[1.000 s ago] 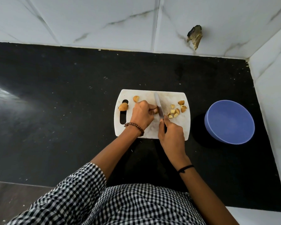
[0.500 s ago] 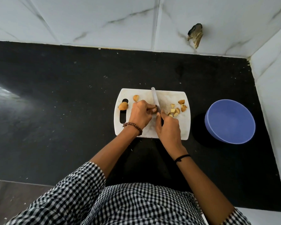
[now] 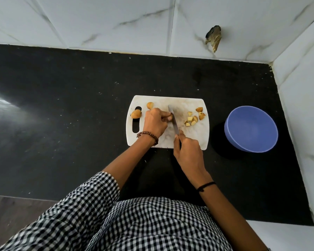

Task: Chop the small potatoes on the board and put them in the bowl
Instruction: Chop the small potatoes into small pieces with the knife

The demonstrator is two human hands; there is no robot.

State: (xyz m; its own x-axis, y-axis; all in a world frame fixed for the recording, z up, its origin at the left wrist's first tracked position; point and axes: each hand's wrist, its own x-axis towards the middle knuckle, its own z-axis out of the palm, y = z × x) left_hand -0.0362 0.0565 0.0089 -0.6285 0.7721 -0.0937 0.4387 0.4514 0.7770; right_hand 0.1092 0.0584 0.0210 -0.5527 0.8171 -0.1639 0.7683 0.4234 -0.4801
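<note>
On counter [image 3: 62, 109], near centre: board [image 3: 183, 104]. At 3 o'clock of board, apart: bowl [image 3: 231, 140]. On board, 9 o'clock edge, across top of handle slot: whole potato [image 3: 136, 113]. At 11 o'clock: potato piece [image 3: 150, 105]. At 2 o'clock: cut pieces [image 3: 193, 119], clustered. Across middle, tip toward 12: knife [image 3: 173, 120]. Just at 9 o'clock of blade: left hand [image 3: 154, 124]. At 6 o'clock, on knife handle, over near board edge: right hand [image 3: 188, 150]. Beyond counter at 12 o'clock: wall [image 3: 116, 20].
</note>
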